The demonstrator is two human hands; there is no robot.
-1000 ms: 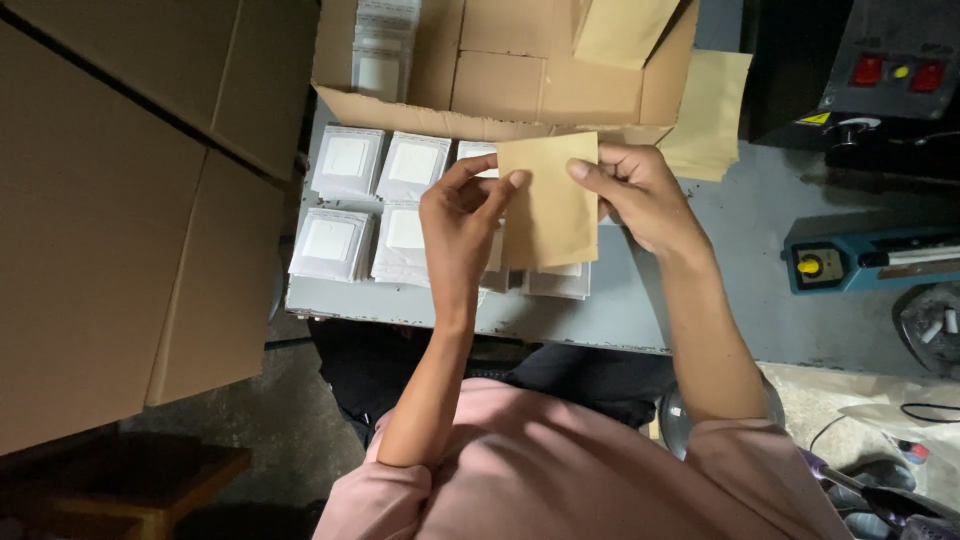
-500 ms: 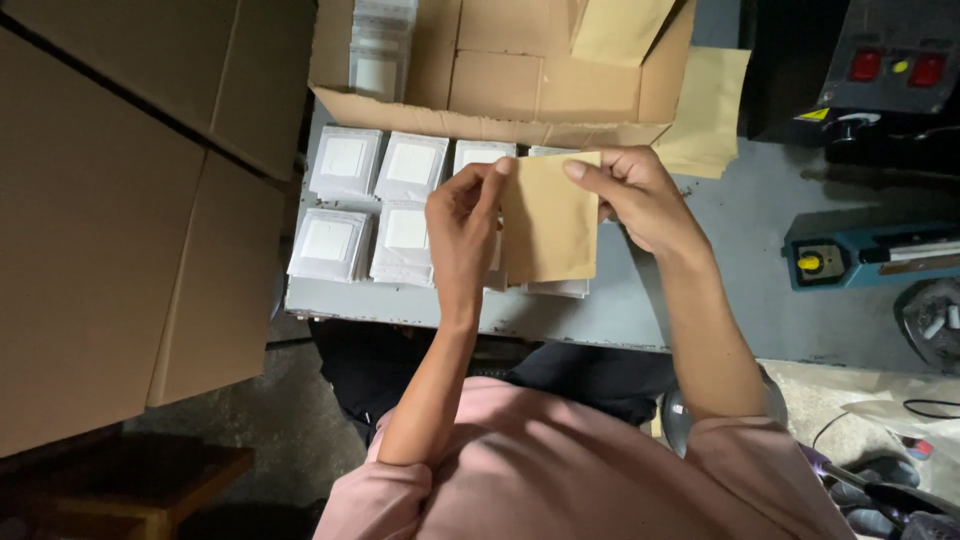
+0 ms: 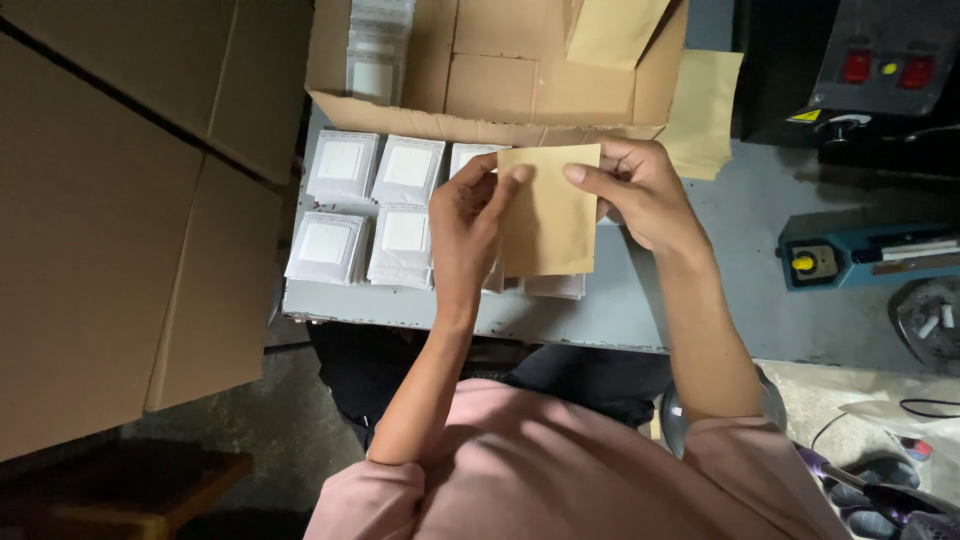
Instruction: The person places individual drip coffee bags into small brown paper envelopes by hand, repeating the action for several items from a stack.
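We hold one brown paper envelope (image 3: 547, 210) upright above the bench (image 3: 640, 310), between both hands. The left hand (image 3: 468, 225) pinches its upper left edge with thumb and forefinger; the right hand (image 3: 640, 190) grips its upper right edge, thumb on the front face. Beneath and to the left lie white packets (image 3: 340, 165) in two rows: four are fully visible, others are partly hidden. On the far side stands one open cardboard box (image 3: 500, 75). One stack of brown envelopes (image 3: 705, 110) lies to the right.
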